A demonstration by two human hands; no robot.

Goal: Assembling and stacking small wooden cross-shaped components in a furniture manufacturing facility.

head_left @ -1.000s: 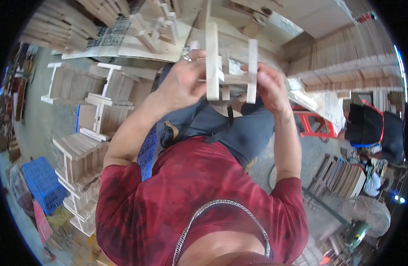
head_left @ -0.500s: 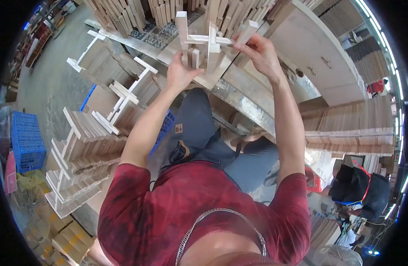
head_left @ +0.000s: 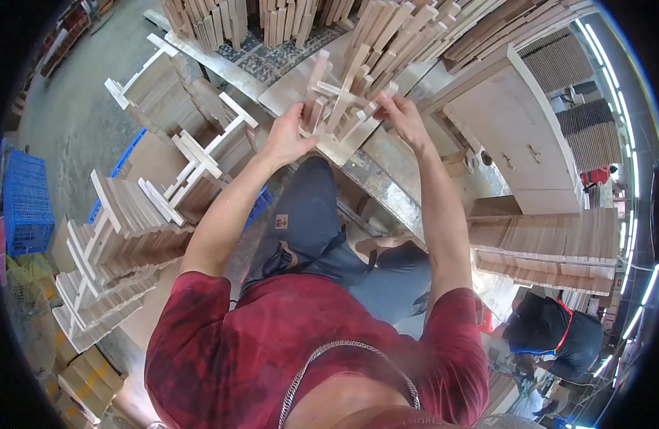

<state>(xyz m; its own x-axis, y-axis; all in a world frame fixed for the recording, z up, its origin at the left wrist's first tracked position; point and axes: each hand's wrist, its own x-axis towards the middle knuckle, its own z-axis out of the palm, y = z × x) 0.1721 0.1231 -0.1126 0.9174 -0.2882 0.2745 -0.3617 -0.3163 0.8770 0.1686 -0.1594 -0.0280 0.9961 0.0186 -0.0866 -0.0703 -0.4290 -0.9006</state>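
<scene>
Positioning step, I'd judge: on my feed the pale, unpainted wooden frame of posts & crossbars [head_left: 347, 89] is btwn both hands, at the near edge of the worn, blotchy workbench [head_left: 388, 180]; can't tell if it's resting or held clear. L hand [head_left: 286, 136] is at its L side, thumb spread wide of the fingers; can't tell from here whether the fingertips grip. R hand [head_left: 403, 120] is at the R post, thumb & fingers apparently clamped on it. Next move, imo, calls for even support both sides & the posts kept square. Frame looks raw, straight-edged, tilted a bit; L post's blurry, so no read on that joint. Tall bundle of light-brown wooden sticks [head_left: 397, 32] right behind, so the frame's outline's hard to sep.
</scene>
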